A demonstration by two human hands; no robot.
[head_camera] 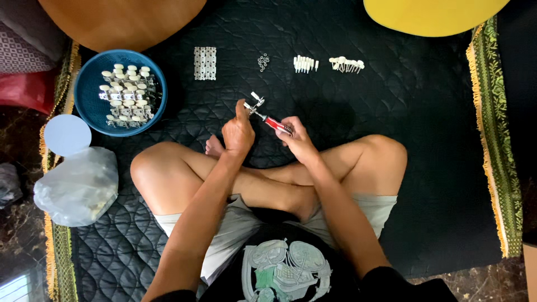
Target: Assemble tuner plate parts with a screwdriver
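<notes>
I sit cross-legged on a dark quilted mat [391, 95]. My left hand [238, 131] is closed around a small metal tuner part with a white knob [257, 100], held just above my knees. My right hand [297, 137] grips a red-handled screwdriver [275, 123], whose tip meets that part. A blue bowl [89, 78] at the left holds several finished tuner assemblies with cream knobs [127, 92].
Along the mat's far side lie a metal plate strip [205, 62], small rings [263, 61], white pegs [305, 64] and cream knobs [347, 65]. A clear plastic bag [78, 187] and a pale round lid [67, 134] sit left. A brown round object [123, 22] and a yellow one [430, 17] lie beyond.
</notes>
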